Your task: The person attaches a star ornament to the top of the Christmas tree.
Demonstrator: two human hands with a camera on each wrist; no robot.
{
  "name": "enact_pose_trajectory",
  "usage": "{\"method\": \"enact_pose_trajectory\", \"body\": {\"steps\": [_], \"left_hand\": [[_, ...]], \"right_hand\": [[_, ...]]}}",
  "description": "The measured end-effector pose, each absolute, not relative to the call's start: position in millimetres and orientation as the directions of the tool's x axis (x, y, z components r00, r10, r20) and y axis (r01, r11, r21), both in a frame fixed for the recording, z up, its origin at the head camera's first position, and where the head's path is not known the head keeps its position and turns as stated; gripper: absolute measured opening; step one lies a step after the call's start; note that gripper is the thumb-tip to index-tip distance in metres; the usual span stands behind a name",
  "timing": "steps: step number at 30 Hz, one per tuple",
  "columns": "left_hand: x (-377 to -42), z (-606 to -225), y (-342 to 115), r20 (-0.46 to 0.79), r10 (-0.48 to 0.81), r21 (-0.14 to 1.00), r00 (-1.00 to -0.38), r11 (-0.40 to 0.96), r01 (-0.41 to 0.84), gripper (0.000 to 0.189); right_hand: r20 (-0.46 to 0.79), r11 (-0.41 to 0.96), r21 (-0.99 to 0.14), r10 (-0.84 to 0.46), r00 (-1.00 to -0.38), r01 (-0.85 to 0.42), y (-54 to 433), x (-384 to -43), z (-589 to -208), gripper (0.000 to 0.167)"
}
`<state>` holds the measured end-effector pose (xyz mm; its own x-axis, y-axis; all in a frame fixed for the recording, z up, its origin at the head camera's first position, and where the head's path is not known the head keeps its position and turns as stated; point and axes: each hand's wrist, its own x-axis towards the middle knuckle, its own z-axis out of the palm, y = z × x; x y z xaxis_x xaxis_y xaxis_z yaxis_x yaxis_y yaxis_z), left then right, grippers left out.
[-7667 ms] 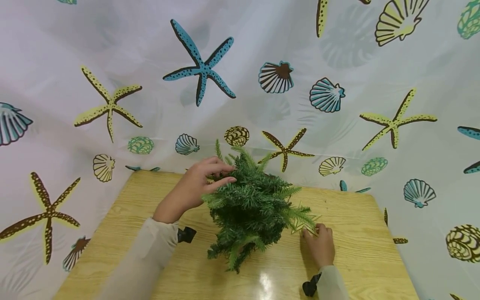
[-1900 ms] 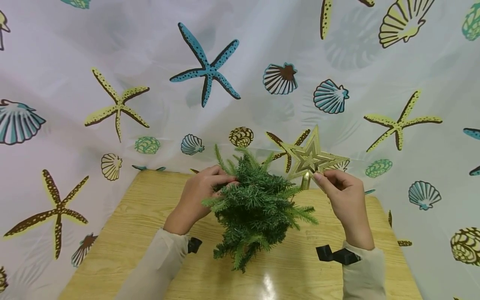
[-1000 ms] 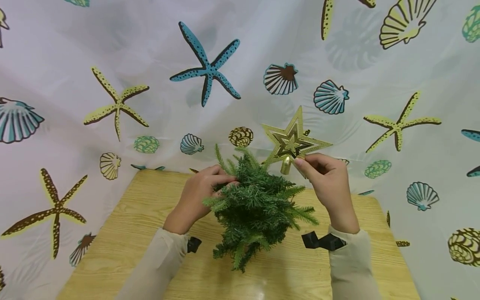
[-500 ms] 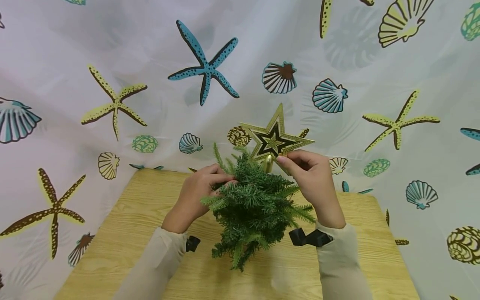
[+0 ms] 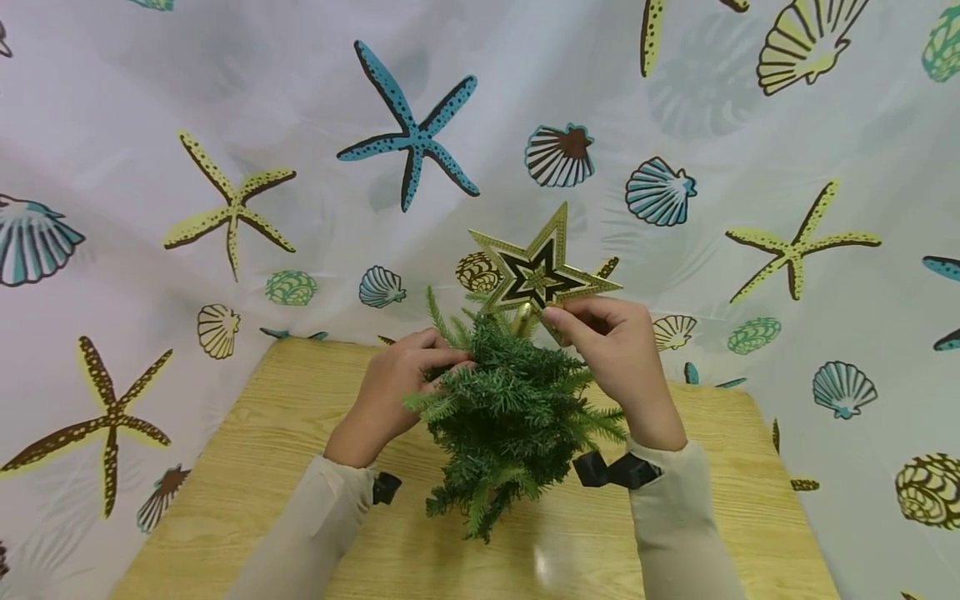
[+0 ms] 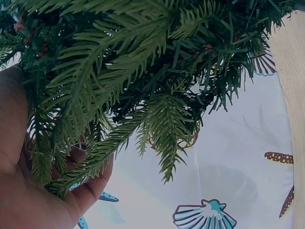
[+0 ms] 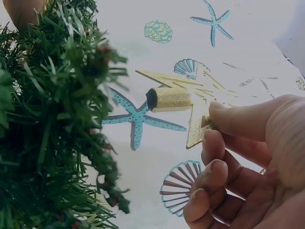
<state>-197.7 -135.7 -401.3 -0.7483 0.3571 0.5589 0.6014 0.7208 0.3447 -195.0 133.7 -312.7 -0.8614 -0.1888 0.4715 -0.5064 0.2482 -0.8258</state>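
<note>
A small artificial Christmas tree (image 5: 510, 417) stands on the wooden table. My left hand (image 5: 397, 379) grips its upper left side; in the left wrist view the fingers of the left hand (image 6: 38, 191) curl behind the green branches (image 6: 162, 119), which partly hide them. Between thumb and fingers, my right hand (image 5: 618, 358) pinches a lower point of a gold star tree topper (image 5: 536, 275), just above the treetop. In the right wrist view the topper's hollow gold socket (image 7: 171, 99) faces the tree, with a gap between them. The treetop's tip is hidden among the needles.
The wooden table (image 5: 712, 492) extends around the tree. A white curtain (image 5: 285, 67) printed with starfish and shells hangs behind the table and along both sides. Black straps with small black pieces (image 5: 618, 471) sit at both wrists.
My right hand picked the star topper up from the table right of the tree, raised it and carried it left to above the treetop. My left hand has stayed at the tree's upper left.
</note>
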Motion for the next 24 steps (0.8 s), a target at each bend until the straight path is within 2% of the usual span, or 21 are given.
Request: {"method": "enact_pose_trajectory", "body": {"steps": [6,24], "left_hand": [[-196.1,-399.4,-135.4,0.548,0.366,0.329,-0.752,0.732,0.596,0.044],[-195.2,-399.9,-135.0,0.563,0.406,0.279,-0.72,0.726,0.628,0.044]], "right_hand": [[0.439,0.271,-0.83,-0.22,-0.871,-0.487,128.1,-200.9,-313.3,0.017],[0.412,0.316,-0.804,-0.314,-0.855,-0.503,110.2,-209.6,-317.4,0.02]]}}
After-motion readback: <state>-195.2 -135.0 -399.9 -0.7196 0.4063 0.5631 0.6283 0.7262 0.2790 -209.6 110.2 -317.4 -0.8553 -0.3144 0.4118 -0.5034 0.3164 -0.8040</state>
